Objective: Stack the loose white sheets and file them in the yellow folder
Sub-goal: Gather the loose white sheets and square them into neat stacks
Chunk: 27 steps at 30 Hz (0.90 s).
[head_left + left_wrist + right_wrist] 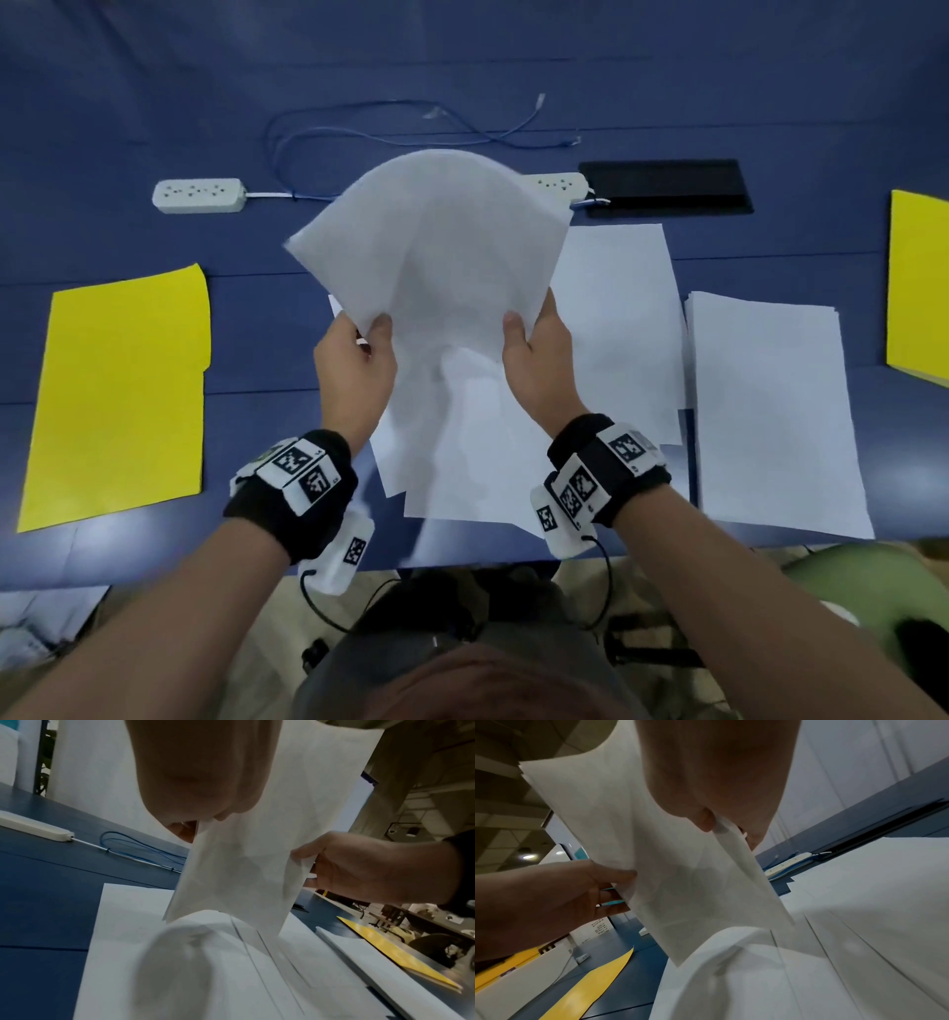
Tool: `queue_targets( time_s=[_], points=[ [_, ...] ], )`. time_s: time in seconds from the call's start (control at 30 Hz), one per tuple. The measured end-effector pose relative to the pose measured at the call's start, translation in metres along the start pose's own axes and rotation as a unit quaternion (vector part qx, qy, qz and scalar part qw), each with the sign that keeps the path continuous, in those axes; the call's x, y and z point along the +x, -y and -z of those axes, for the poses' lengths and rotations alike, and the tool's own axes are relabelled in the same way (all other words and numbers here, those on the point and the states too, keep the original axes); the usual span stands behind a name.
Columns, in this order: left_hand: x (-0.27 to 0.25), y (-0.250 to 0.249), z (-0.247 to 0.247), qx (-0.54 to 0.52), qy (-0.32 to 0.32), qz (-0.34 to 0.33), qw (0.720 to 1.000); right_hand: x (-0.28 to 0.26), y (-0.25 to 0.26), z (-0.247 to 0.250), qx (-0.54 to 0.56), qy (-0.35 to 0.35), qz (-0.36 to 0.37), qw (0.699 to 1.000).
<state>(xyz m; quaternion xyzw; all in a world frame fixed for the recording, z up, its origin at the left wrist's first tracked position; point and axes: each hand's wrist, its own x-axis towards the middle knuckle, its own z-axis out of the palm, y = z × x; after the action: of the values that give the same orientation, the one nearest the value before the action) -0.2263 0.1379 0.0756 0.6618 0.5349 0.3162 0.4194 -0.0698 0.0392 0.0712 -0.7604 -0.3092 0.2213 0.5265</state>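
I held a bundle of white sheets (436,246) up off the blue counter (128,128), one hand at each side of its lower part. My left hand (354,360) pinched the left edge, thumb on the near face and fingers behind the paper. My right hand (534,354) pinched the right edge the same way, thumb in front. The sheets stood tilted away from me, fanned out a little at the top, and their bottom edge hung just above more paper lying flat.

In the left wrist view, the held bundle (244,862) dropped down from my fingers, with my right hand (359,868) gripping its far edge. In the right wrist view, my left hand (552,892) showed at the opposite edge, its fingers curled round the paper (680,862).

Under the bundle lay several loose sheets (616,318), overlapping and askew. To their right sat a neater pile of sheets (770,411), close beside them. A yellow folder (123,390) lay flat and closed on the counter to my left, well apart from the paper. A second yellow folder (919,282) lay at the far right edge of the counter.

Further back on the counter were two white power strips, one at the left (197,194) and one (560,182) partly hidden behind the held sheets, a looping blue cable (359,133), and a black flat panel (667,187).
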Motion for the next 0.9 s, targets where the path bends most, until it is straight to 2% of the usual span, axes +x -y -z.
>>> queue_targets(
  time_s=[0.1, 0.17, 0.23, 0.37, 0.53, 0.7, 0.83, 0.9],
  points=[
    [-0.001, 0.002, 0.001, 0.025, 0.013, -0.009, 1.000, -0.001, 0.000, 0.003, -0.006, 0.003, -0.008, 1.000],
    [-0.002, 0.008, 0.001, 0.055, 0.051, 0.010, 0.997, -0.003, -0.005, 0.001, -0.022, 0.042, -0.047, 0.998],
    [-0.004, 0.012, 0.000, 0.065, 0.058, 0.016, 0.996, -0.004, -0.009, 0.001, -0.019, 0.052, -0.075, 0.996],
    [-0.009, 0.007, 0.001, 0.030, 0.016, -0.022, 0.999, -0.010, -0.004, 0.004, 0.008, 0.016, -0.040, 0.999],
    [-0.009, 0.013, 0.000, 0.086, 0.064, 0.025, 0.994, -0.014, -0.020, 0.001, -0.032, 0.067, -0.083, 0.994],
    [-0.012, 0.015, 0.003, 0.045, 0.019, 0.019, 0.999, -0.014, -0.021, 0.003, -0.014, 0.032, -0.044, 0.998],
    [-0.013, 0.014, 0.002, 0.083, 0.078, 0.049, 0.992, -0.014, -0.024, 0.000, -0.043, 0.070, -0.067, 0.994],
    [-0.013, 0.013, 0.001, 0.091, 0.079, 0.047, 0.992, -0.012, -0.025, 0.001, -0.041, 0.059, -0.071, 0.995]
  ],
)
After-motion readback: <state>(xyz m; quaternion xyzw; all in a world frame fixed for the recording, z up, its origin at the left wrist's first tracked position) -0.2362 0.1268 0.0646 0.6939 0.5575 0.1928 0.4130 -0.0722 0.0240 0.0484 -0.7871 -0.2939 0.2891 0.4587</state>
